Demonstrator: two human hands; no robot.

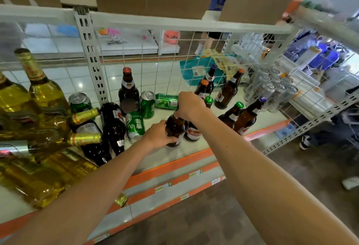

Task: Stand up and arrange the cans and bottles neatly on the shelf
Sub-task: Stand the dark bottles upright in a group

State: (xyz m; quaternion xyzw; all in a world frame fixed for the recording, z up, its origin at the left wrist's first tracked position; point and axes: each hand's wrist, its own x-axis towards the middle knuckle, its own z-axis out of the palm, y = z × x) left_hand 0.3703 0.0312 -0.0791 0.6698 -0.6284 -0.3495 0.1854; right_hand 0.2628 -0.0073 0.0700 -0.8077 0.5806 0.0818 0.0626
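Right of the white perforated steel post (91, 56), on the pale shelf board (198, 146), a brown glass beer bottle (174, 126) stands upright. The left hand (158, 135) wraps fingers round the bottle's body. The right hand (191, 106) curls over its neck. Green aluminium cans (147, 104) sit between post and bottle.

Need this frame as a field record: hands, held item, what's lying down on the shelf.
left hand: grips lower body of brown bottle
right hand: grips the same bottle's top
held bottle: upright, base at the shelf near its front edge
green cans: two upright, two on their sides
dark bottles: two lying flat, left of centre
yellow bottles: mostly lying, far left; one upright
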